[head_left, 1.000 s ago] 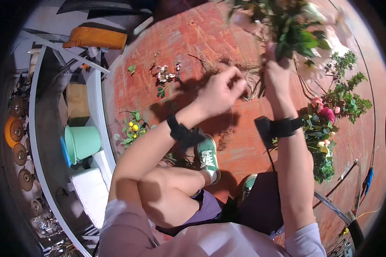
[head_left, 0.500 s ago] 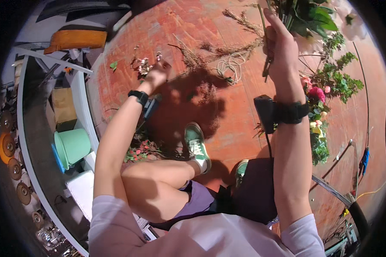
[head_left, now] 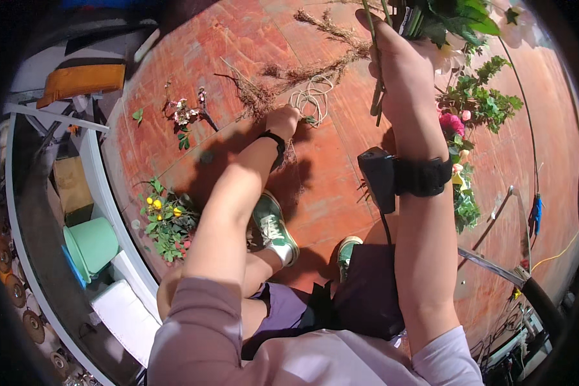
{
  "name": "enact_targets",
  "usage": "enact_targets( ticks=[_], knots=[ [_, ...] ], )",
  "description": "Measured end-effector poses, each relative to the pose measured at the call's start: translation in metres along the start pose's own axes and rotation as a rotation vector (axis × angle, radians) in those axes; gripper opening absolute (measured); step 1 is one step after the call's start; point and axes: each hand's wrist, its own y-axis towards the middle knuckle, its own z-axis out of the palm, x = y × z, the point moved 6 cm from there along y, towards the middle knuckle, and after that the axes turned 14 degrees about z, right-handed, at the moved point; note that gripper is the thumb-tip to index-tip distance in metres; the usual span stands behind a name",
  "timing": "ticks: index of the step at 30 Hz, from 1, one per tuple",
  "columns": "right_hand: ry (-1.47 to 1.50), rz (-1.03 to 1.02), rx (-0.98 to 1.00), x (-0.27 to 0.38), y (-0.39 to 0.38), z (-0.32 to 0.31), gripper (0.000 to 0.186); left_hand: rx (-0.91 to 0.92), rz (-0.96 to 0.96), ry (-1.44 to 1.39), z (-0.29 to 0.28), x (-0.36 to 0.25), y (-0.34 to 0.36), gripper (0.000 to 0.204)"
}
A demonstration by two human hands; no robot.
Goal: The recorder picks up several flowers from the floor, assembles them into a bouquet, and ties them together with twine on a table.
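Observation:
My right hand is closed round a bunch of green stems. Large pale blossoms and dark green leaves spread from the bunch at the top right. My left hand is low over the red floor, beside a loose coil of pale string. Its fingers are partly hidden, and I cannot make out whether they touch the string. Brown dried sprigs lie just beyond it. A small pink-and-white blossom sprig rests on the floor farther left.
Yellow flowers with green leaves lie left of my feet. Pink and cream flowers and leafy greenery lie right of my right forearm. At left are a mint-green bucket and a metal frame; a dark cable runs at right.
My left hand has moved right, away from the pink-and-white sprig, to the string coil. My right hand still holds the stems. The view has shifted somewhat, uncovering the yellow flowers.

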Motion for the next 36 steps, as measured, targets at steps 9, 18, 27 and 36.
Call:
enact_targets(
  ticks=[9, 18, 27, 36],
  knots=[
    [-0.11, 0.036, 0.12, -0.003, 0.005, 0.018, 0.018, -0.666, 0.22, -0.473, -0.311, -0.01, -0.155, 0.013],
    [0.047, 0.084, 0.159, -0.034, 0.009, 0.063, 0.015, -0.667, 0.012, -0.389, -0.365, -0.083, -0.261, 0.011],
    [-0.015, 0.004, 0.033, -0.018, -0.004, 0.032, 0.005, -0.643, 0.383, -0.379, -0.348, -0.127, -0.226, 0.013],
    [0.011, 0.13, 0.012, 0.045, -0.092, 0.043, 0.022, -0.629, 0.115, -0.632, -0.344, -0.093, -0.208, 0.008]
  ],
)
